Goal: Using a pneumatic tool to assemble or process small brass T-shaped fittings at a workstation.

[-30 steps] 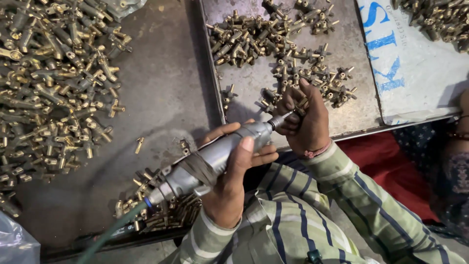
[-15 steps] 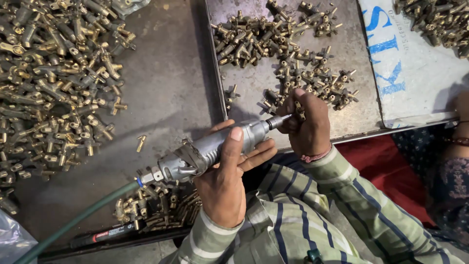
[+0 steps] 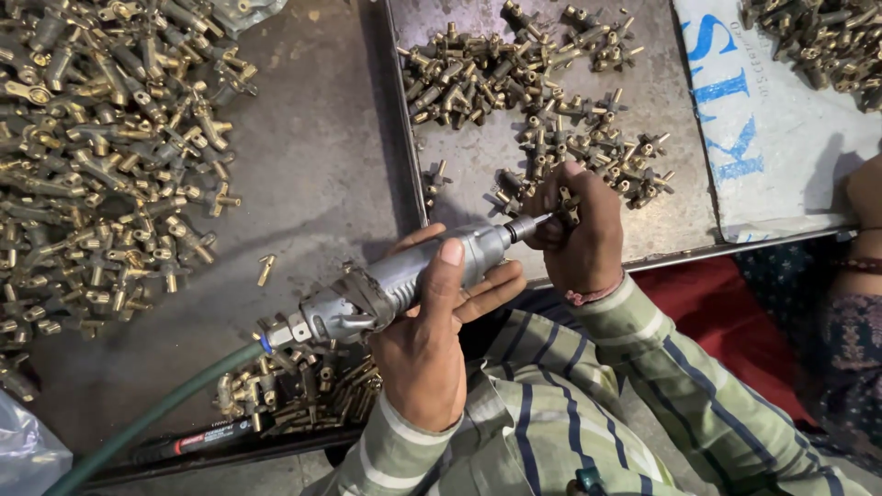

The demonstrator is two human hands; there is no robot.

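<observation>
My left hand (image 3: 427, 354) grips a grey pneumatic hand grinder (image 3: 395, 285) with a green air hose (image 3: 156, 418) at its rear. The tool's thin tip (image 3: 533, 223) touches a small brass fitting (image 3: 567, 204) that my right hand (image 3: 579, 239) pinches over the front edge of a metal tray (image 3: 478, 165). On the tray, just beyond my right hand, lie several more brass fittings (image 3: 542, 101). Both my sleeves are striped green.
A large heap of brass fittings (image 3: 101, 156) covers the left of the grey worktop. A smaller pile (image 3: 294, 390) lies under the grinder, by a black and red tool (image 3: 197, 443). A white sack (image 3: 772, 119) and another person's arm (image 3: 864, 220) are at right.
The grinder's rear end has lifted and the hose has shifted with it. The tip stays against the fitting in my right hand, which has barely moved.
</observation>
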